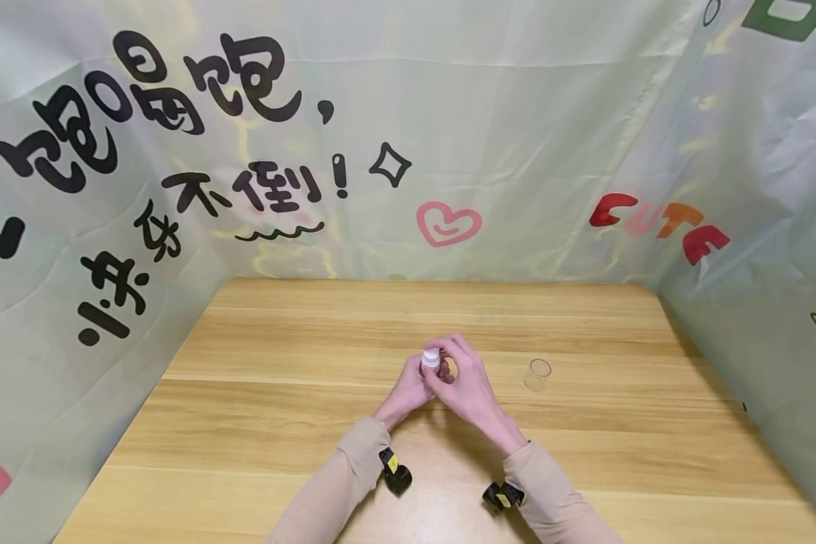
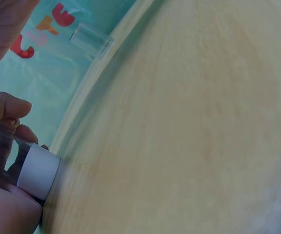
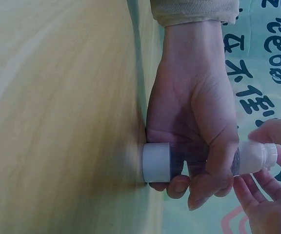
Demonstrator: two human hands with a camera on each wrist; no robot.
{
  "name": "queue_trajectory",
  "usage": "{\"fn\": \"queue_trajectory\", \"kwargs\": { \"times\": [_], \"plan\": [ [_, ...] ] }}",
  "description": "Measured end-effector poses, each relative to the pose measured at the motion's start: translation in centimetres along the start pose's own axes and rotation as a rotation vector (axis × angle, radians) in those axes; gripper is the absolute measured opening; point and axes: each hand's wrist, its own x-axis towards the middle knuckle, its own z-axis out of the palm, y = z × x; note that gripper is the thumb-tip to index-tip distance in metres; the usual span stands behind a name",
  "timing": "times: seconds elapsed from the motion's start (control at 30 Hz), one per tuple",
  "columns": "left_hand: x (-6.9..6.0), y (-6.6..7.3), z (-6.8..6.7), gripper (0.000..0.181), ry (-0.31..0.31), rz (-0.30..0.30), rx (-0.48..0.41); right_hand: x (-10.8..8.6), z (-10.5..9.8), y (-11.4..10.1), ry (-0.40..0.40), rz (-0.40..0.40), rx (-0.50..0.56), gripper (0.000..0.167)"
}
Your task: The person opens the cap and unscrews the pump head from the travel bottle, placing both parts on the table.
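Observation:
My left hand (image 3: 194,97) is wrapped round a clear cylinder with a white base (image 3: 156,162), its fingers and thumb curled about the see-through wall. At the cylinder's other end stands a small white bottle (image 3: 251,157) with a ridged neck. My right hand (image 1: 467,381) pinches this bottle near its top, thumb on one side and fingers on the other. In the head view the bottle is upright, with the hands close together over the middle of the table. How far the bottle sits inside the cylinder is hidden by the left fingers.
To the right of the hands, a clear, dark-rimmed cup or tube (image 1: 537,375) stands on the wooden table (image 1: 279,423). Printed cloth walls (image 1: 517,136) enclose the table's back and sides. Each wrist wears a small black camera.

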Motion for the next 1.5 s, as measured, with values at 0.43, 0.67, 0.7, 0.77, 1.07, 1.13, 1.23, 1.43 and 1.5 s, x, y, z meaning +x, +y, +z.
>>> {"fn": "queue_trajectory", "kwargs": {
  "times": [0.43, 0.67, 0.7, 0.77, 1.07, 1.13, 1.23, 1.43, 1.5],
  "plan": [
    [-0.1, 0.4, 0.0, 0.020, -0.004, -0.011, -0.015, 0.1, -0.3, 0.1, -0.021, -0.002, 0.018, 0.037],
    [-1.1, 3.0, 0.3, 0.016, 0.024, 0.004, 0.049, 0.1, -0.1, 0.0, 0.008, 0.031, 0.000, 0.037],
    [-1.2, 3.2, 0.3, 0.013, 0.030, 0.008, 0.047, 0.2, -0.2, 0.0, 0.006, 0.030, -0.001, 0.035],
    [-1.2, 3.2, 0.3, 0.005, 0.038, 0.010, 0.030, 0.2, -0.2, 0.0, -0.006, 0.025, 0.000, 0.034],
    [0.0, 0.4, 0.2, 0.020, 0.022, -0.005, 0.041, 0.1, -0.2, 0.2, -0.016, 0.014, -0.005, 0.039],
    [0.0, 0.2, 0.2, 0.020, 0.033, 0.001, 0.045, 0.0, -0.1, 0.3, -0.003, -0.002, -0.008, 0.037],
    [0.1, 0.0, 0.2, 0.013, 0.051, 0.014, 0.019, 0.1, -0.1, 0.4, 0.004, -0.027, -0.008, 0.035],
    [0.1, 0.0, 0.2, 0.016, 0.031, -0.002, -0.006, 0.2, -0.4, 0.2, -0.032, -0.011, 0.008, 0.037],
    [0.0, 0.0, 0.2, 0.019, 0.017, -0.008, 0.012, 0.1, -0.3, 0.2, -0.027, -0.004, 0.009, 0.037]
  ]
}}
